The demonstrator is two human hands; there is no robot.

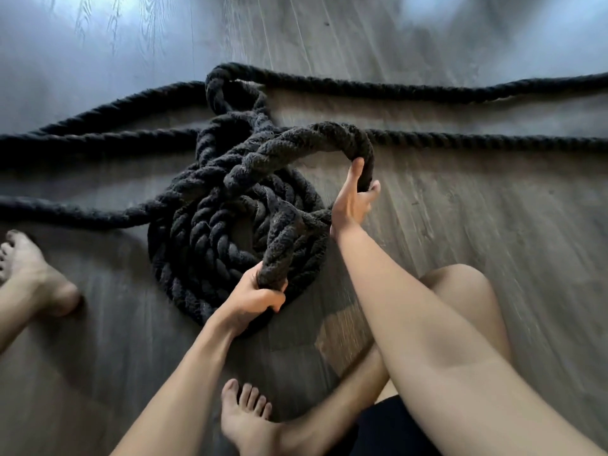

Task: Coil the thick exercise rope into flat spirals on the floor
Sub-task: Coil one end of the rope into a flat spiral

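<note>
Above the half-wound spiral on the floor, the fingers of the left hand and right hand clench a raised loop of rope; stiff, it could land across the turns, not flat.

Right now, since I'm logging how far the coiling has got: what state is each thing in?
Coil: partly wound, untidy, lying on the floor.
Loop: lifted above the coil, held by both hands.
Loose rope: uncoiled, strands running left and right across the floor.
Left hand: grips the loop's near end.
Right hand: grips the loop's far side.
</note>
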